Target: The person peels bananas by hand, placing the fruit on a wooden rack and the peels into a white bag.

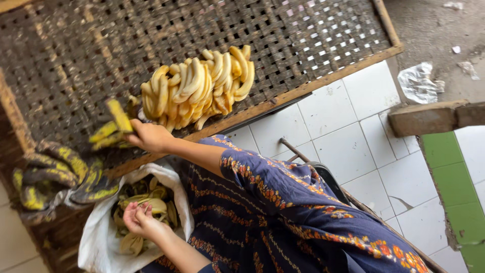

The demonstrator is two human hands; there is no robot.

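Observation:
My right hand (pixel 149 136) reaches over the wooden edge of a woven bamboo tray (pixel 283 40) and grips a yellow-green banana (pixel 117 117) with its peel hanging in strips. Just beyond it, a pile of peeled pale-yellow bananas (pixel 197 86) lies on the tray. My left hand (pixel 137 218) hovers palm up with loosely curled fingers over a white sack (pixel 96 237) full of banana peels (pixel 154 202); nothing shows in it. A blue patterned sleeve covers my right upper arm.
A bunch of dark, blotchy unpeeled bananas (pixel 53 179) lies at the tray's left end. White floor tiles (pixel 348 146) lie to the right, with a wooden beam (pixel 429 116), a green strip (pixel 454 187) and crumpled plastic (pixel 417 83). A thin metal rod (pixel 298 150) lies beside my dress.

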